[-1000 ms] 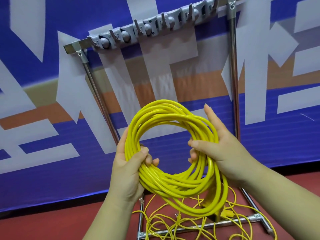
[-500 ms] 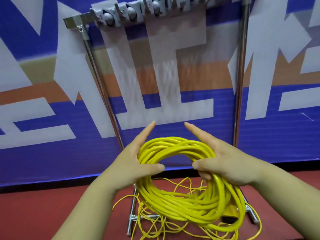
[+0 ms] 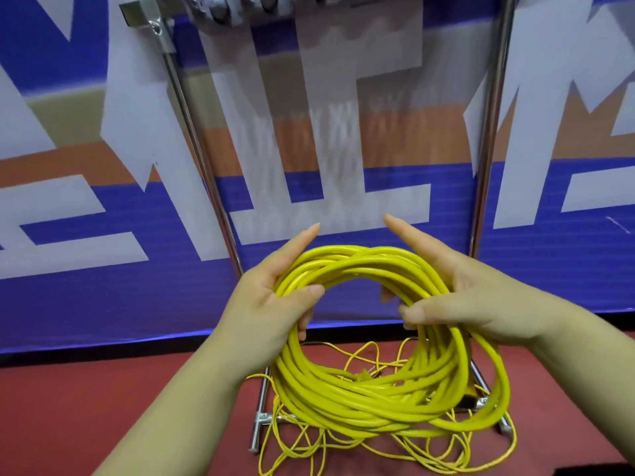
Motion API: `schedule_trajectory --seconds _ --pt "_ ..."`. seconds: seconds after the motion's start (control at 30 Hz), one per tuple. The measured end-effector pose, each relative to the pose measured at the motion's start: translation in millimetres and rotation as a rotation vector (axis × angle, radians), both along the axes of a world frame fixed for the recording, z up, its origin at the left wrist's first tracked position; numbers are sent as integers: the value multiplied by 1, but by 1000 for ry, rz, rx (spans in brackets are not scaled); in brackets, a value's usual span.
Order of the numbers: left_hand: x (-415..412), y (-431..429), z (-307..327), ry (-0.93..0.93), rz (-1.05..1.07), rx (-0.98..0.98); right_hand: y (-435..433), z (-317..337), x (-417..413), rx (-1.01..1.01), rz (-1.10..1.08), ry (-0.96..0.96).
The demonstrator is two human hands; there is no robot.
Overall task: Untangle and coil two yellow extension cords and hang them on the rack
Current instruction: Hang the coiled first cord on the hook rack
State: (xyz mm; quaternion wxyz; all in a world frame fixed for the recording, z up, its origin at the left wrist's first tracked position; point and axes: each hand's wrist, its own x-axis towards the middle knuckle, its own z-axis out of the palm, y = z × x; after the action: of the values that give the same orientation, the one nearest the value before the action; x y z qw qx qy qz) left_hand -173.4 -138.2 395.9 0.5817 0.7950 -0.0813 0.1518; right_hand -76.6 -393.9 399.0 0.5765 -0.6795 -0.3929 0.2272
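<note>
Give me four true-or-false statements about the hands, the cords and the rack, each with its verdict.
1. The left hand and right hand both hold the coiled cord. True.
2. The coiled cord hangs from the rack's hook bar. False: it is in the hands, well below the bar.
3. A thin cord lies tangled on the red floor at the rack's foot. True.
4. The rack's upright is wooden. False: it is shiny metal.
</note>
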Motion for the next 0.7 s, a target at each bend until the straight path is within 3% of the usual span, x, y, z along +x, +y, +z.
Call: schedule_trajectory --seconds 0.2,0.37,0.53,0.7 --pt "7 6 -3 4 71 -88 2 -5 1 126 -7 11" --pt "14 3 -7 8 42 -90 8 -14 4 159 -157 -69" --pt "15 7 -13 83 -27 -126 8 -16 8 214 -206 46" --pt "18 5 -21 110 -54 -238 8 -13 5 279 -279 39"
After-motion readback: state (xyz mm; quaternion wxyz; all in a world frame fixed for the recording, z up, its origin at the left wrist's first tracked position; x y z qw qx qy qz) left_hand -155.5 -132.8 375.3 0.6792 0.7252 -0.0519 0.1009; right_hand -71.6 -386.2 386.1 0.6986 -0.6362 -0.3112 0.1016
